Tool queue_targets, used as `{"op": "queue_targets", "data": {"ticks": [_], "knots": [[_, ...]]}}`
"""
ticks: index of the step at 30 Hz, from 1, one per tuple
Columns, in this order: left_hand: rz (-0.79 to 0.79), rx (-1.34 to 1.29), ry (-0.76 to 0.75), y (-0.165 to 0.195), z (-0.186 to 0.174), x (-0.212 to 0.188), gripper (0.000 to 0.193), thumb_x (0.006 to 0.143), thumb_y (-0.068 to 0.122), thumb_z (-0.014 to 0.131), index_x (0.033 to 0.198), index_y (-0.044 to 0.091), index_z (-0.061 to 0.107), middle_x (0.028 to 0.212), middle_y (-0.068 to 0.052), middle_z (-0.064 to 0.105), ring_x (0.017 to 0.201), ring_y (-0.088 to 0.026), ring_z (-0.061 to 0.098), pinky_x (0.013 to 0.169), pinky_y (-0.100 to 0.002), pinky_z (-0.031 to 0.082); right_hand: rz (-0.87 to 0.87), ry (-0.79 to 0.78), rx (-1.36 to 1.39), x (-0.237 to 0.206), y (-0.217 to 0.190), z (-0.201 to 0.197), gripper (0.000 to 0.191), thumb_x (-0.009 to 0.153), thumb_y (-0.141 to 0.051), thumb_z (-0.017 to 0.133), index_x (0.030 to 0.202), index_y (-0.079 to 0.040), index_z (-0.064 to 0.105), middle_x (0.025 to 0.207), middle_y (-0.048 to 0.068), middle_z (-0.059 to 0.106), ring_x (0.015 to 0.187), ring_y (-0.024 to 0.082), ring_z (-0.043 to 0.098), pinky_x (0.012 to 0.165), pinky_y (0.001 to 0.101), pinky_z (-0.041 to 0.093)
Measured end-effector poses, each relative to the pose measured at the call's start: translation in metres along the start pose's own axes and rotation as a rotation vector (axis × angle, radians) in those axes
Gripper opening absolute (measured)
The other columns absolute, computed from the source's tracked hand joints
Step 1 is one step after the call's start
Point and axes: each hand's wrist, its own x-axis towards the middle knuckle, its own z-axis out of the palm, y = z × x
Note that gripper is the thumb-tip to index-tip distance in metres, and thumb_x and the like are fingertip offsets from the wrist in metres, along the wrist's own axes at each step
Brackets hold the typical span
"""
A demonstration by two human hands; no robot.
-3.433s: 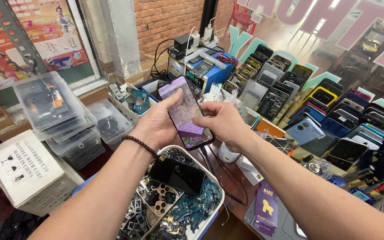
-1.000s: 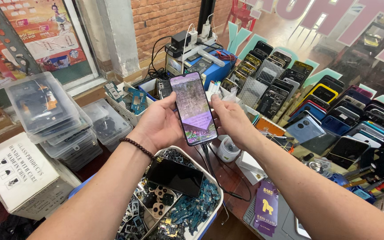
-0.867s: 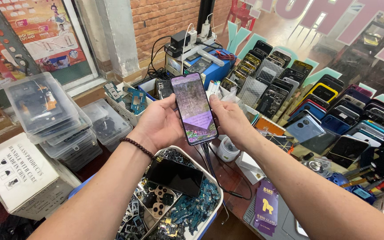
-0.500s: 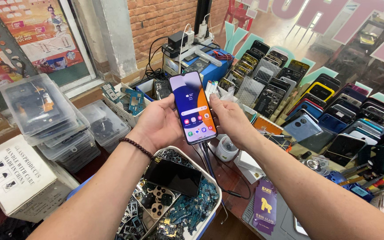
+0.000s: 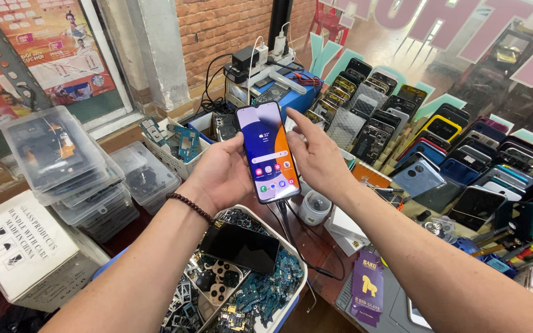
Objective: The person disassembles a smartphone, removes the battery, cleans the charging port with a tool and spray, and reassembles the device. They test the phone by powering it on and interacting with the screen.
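Rows of phones point(image 5: 414, 132) fill the sloped display; white parts tray point(image 5: 291, 271) sits below. Left hand point(image 5: 220, 176) grips lit smartphone point(image 5: 268, 151) upright above tray; right hand point(image 5: 316, 154) open, fingers touching its right edge.

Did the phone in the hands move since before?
Yes. The phone rose and turned upright, from near the white tray toward the blue box.
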Motion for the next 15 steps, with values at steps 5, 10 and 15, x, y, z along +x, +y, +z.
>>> {"op": "queue_targets", "data": {"ticks": [5,10,15], "knots": [[-0.026,0.082,0.031,-0.002,0.011,-0.004,0.041,0.106,0.038,0.041,0.128,0.009,0.058,0.123,-0.008,0.067,0.114,-0.027,0.064,0.105,-0.051,0.048,-0.269,-0.024,-0.265,0.016,-0.015,-0.010,0.057,0.099,-0.030,0.065,0.151,-0.010,0.050,0.139,0.029,0.050,0.120,0.046,0.055,0.100,0.0476,0.047],[0.026,0.097,0.018,0.002,0.015,-0.010,0.045,0.106,0.038,0.037,0.132,0.006,0.058,0.128,-0.011,0.067,0.119,-0.028,0.064,0.108,-0.051,0.047,-0.385,0.062,-0.243,0.006,-0.017,-0.012,0.024,0.095,-0.026,0.072,0.112,-0.008,0.073,0.131,0.020,0.061,0.116,0.036,0.064,0.099,0.0436,0.051],[0.044,0.095,0.024,0.007,0.012,-0.010,0.045,0.107,0.037,0.036,0.133,0.006,0.056,0.129,-0.010,0.066,0.120,-0.028,0.063,0.108,-0.052,0.047,-0.104,0.032,-0.130,-0.010,-0.013,-0.009,0.021,0.094,-0.023,0.069,0.091,-0.003,0.073,0.118,0.012,0.068,0.096,0.028,0.071,0.085,0.0372,0.058]]}}
